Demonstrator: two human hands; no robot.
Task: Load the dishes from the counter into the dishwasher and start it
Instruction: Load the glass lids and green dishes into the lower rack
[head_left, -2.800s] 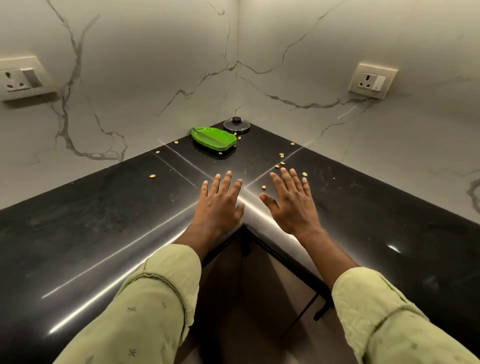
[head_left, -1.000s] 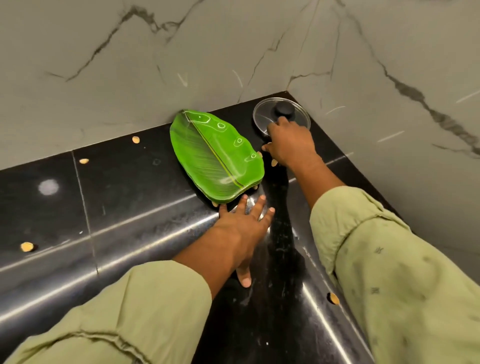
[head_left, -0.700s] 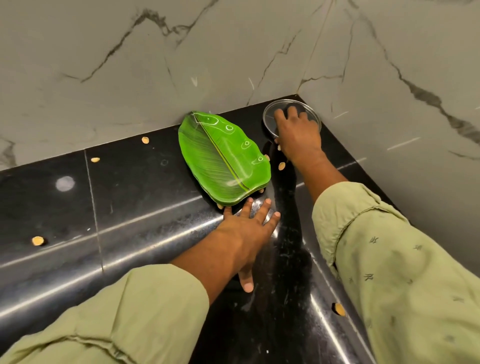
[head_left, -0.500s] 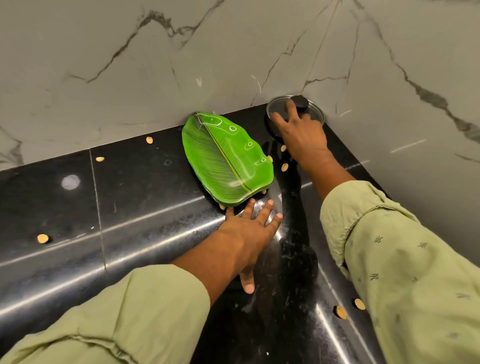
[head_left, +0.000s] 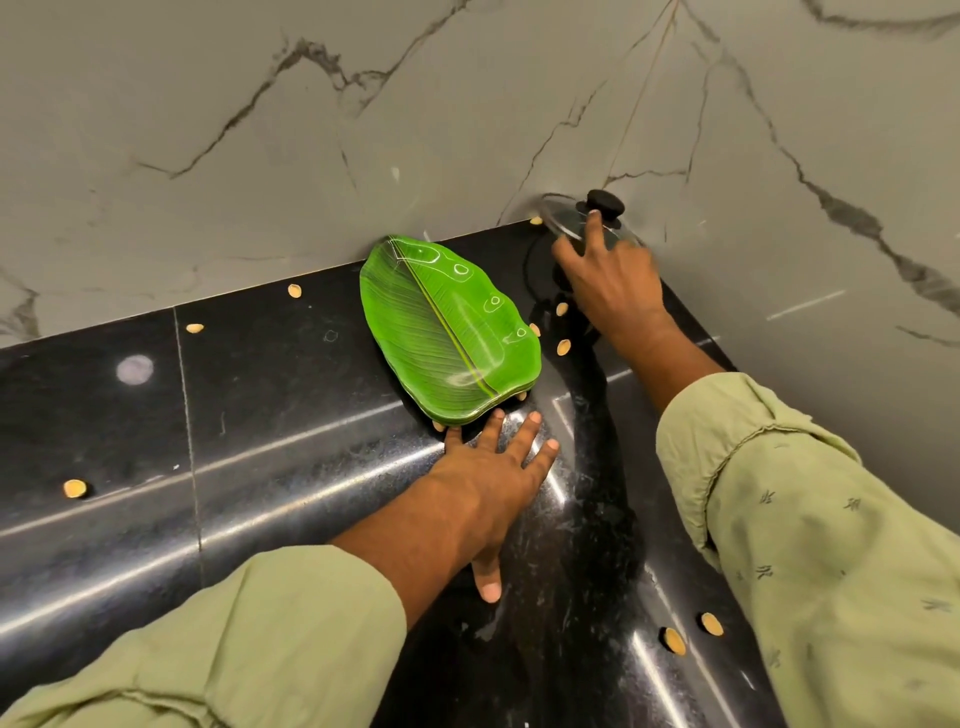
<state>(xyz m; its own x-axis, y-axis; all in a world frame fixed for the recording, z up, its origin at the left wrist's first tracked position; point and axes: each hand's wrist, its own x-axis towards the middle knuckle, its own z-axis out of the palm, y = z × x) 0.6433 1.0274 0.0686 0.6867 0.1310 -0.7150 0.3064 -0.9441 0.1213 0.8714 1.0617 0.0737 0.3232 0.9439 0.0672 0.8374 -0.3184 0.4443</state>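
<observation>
A green leaf-shaped plate lies on the black counter near the corner. A small glass lid with a black knob is tilted up off the counter in the corner. My right hand holds the lid from its near side, one finger up against the knob. My left hand rests flat on the counter, fingers spread, fingertips just at the plate's near edge.
Grey marble walls close the corner on two sides. Several small tan seeds or shells lie scattered on the counter, such as one at the left and two near my right sleeve.
My right hand has lifted the glass lid so it tilts off the counter. My left hand has stayed flat beside the plate. The camera has moved in towards the corner.
</observation>
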